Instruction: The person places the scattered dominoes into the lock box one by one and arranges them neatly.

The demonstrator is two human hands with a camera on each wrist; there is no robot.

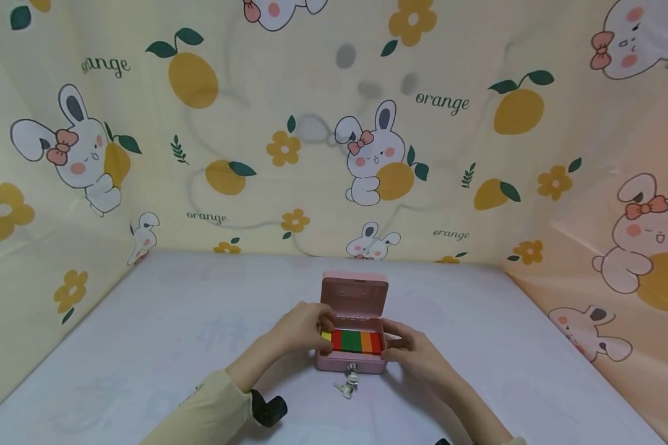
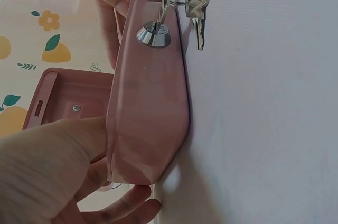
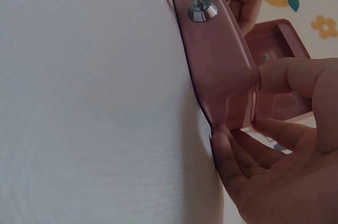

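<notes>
A small pink metal cash box [image 1: 352,363] stands on the table with its lid [image 1: 354,295] raised at the back. Inside lies a row of coloured blocks [image 1: 351,341] in red, green and orange, with a yellow block [image 1: 326,335] at the left end. My left hand [image 1: 303,326] pinches the yellow block between thumb and a finger; its other fingers are by the left outer wall in the left wrist view. On the right, my right hand [image 1: 417,352] grips the box's side, thumb at the rim and fingertips low on the wall.
Keys [image 1: 346,388] on a ring hang from the front lock [image 2: 153,34] and reach the white tabletop [image 1: 245,296]. A patterned cloth [image 1: 312,185] with rabbits and oranges encloses the back and sides. A black strap device [image 1: 268,408] sits at the left wrist.
</notes>
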